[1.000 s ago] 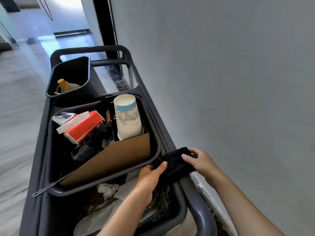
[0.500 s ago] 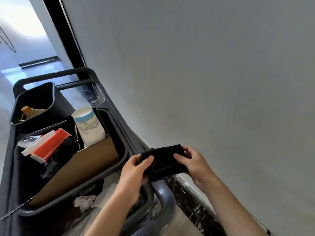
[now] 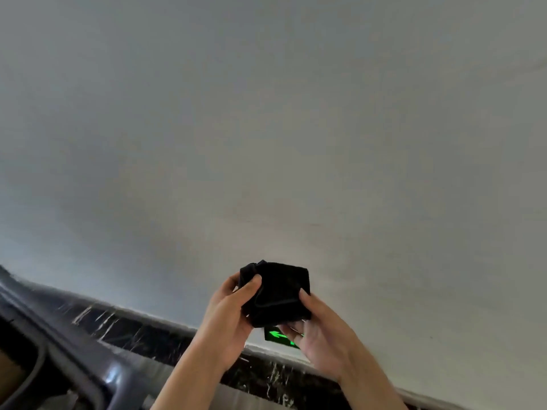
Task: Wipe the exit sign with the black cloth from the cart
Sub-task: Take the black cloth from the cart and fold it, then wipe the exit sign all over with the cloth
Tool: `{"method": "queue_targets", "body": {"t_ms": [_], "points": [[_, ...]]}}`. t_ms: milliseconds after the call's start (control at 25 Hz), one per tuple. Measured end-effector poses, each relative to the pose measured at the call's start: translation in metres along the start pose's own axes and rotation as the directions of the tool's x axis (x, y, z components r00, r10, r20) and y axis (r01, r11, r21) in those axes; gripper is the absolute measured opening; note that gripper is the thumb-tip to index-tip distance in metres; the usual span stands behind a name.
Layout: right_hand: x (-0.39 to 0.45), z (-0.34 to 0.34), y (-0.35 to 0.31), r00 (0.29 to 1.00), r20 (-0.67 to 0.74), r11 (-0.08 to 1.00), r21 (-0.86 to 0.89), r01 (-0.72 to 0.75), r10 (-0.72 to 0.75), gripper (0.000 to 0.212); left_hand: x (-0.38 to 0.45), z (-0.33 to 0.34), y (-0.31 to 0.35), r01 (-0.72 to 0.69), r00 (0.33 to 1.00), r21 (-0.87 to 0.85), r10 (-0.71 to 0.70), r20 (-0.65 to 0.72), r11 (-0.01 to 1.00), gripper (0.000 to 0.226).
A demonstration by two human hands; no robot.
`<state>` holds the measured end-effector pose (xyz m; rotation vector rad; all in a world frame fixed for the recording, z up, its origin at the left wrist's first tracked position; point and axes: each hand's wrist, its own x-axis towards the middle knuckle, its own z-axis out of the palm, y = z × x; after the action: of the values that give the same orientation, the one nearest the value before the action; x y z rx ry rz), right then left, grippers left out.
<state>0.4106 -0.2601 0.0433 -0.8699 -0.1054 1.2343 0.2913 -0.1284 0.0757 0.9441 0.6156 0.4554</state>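
The cart [image 3: 97,377] pokes in at the bottom left. The left hand [image 3: 228,318] and the right hand [image 3: 322,332] both squeeze the black cloth [image 3: 276,292], held up near the wall [image 3: 266,128]. The green exit sign [image 3: 279,335] peeks out just below the cloth.

2 bare forearms enter from the near edge. Left hand [image 3: 229,316] and right hand [image 3: 321,340]: no gloves, rings, watch. No sleeves visible.
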Motion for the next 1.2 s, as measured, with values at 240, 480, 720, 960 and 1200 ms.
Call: {"method": "queue_targets", "body": {"t_ms": [240,480,720,960,1200], "points": [[-0.014,-0.051,-0.015,0.964,-0.251,0.971,0.195,0.141,-0.089,0.054,0.021,0.031,-0.038,0.021,0.999,0.218,-0.026,0.019,0.976,0.026],[0.018,-0.096,0.018,0.954,-0.251,0.913,0.327,0.243,-0.164,0.045,0.069,0.028,-0.106,0.173,0.98,0.158,-0.186,0.068,0.972,0.035],[0.105,-0.17,0.067,0.913,-0.388,0.914,0.314,0.256,-0.123,0.043,0.148,-0.028,-0.196,0.197,0.979,0.284,-0.206,0.002,0.938,0.023],[0.187,-0.238,0.119,0.872,-0.453,0.888,0.301,0.347,-0.187,0.037,0.23,-0.086,-0.266,-0.068,0.996,0.608,0.086,-0.001,0.791,0.016],[0.238,-0.295,0.167,0.878,-0.409,0.85,0.344,0.399,-0.247,0.046,0.293,-0.135,-0.315,-0.472,0.779,0.835,0.578,0.244,0.284,0.026]]}}
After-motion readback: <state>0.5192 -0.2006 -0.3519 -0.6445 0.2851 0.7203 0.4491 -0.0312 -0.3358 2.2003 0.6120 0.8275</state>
